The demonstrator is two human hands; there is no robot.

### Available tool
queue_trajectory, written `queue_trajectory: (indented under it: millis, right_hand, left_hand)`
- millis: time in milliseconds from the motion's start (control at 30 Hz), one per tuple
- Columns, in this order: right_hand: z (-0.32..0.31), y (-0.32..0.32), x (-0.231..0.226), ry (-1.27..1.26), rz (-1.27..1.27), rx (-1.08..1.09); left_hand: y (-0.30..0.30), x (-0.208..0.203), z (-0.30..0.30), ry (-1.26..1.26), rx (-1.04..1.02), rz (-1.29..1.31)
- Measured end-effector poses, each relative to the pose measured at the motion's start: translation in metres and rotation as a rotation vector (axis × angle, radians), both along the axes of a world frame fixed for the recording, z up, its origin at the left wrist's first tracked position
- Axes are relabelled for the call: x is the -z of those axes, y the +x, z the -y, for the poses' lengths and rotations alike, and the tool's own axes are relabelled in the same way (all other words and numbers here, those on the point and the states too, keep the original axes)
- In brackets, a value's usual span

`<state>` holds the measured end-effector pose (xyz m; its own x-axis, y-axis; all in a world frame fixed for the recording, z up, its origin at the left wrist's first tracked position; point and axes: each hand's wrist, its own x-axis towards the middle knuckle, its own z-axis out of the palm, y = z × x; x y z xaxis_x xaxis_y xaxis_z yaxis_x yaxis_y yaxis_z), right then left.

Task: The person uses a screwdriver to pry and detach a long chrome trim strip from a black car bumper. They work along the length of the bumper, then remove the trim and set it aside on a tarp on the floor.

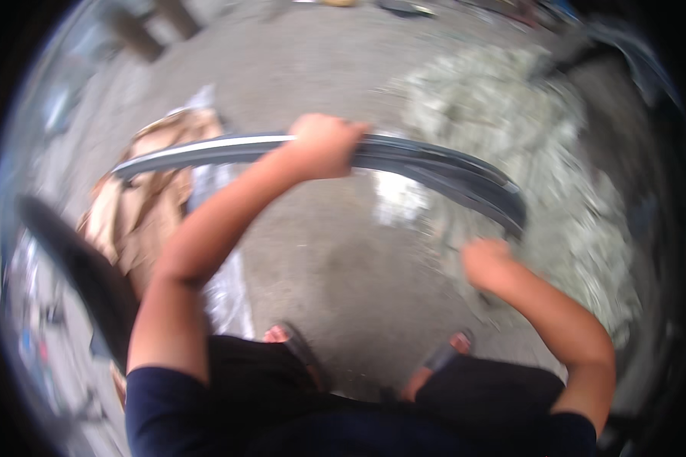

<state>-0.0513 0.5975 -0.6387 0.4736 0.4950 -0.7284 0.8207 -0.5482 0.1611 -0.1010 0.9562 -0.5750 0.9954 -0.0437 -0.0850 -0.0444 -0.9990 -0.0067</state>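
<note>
The left hand is clasping the curved dark strip near its middle, fingers wrapping around it, probably because a central hold is balancing its length. From left of the pale sheeting heap, the strip is reaching over the heap's near side. The right hand is hovering by that end; blur is hiding its fingers' state, so I cannot tell. Brown paper is lying well left of the heap.

No words, labels, brands, numbers or signs legible from where I stand. Much blurred, far edges especially; any print there too soft or small to read.
</note>
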Motion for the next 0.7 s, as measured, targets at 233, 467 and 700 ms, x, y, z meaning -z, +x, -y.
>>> queue_trajectory:
  millis: [233, 467, 700]
  right_hand:
    - [0.001, 0.002, -0.007, 0.022, 0.086, -0.026]
    - [-0.003, -0.001, -0.008, -0.011, 0.079, -0.033]
    - [-0.008, -0.001, -0.008, -0.044, 0.082, -0.036]
  left_hand:
    - [0.012, 0.003, -0.015, -0.045, 0.142, 0.060]
    - [0.013, 0.009, -0.019, -0.048, 0.149, 0.081]
    - [0.007, 0.009, -0.014, -0.058, 0.142, 0.081]
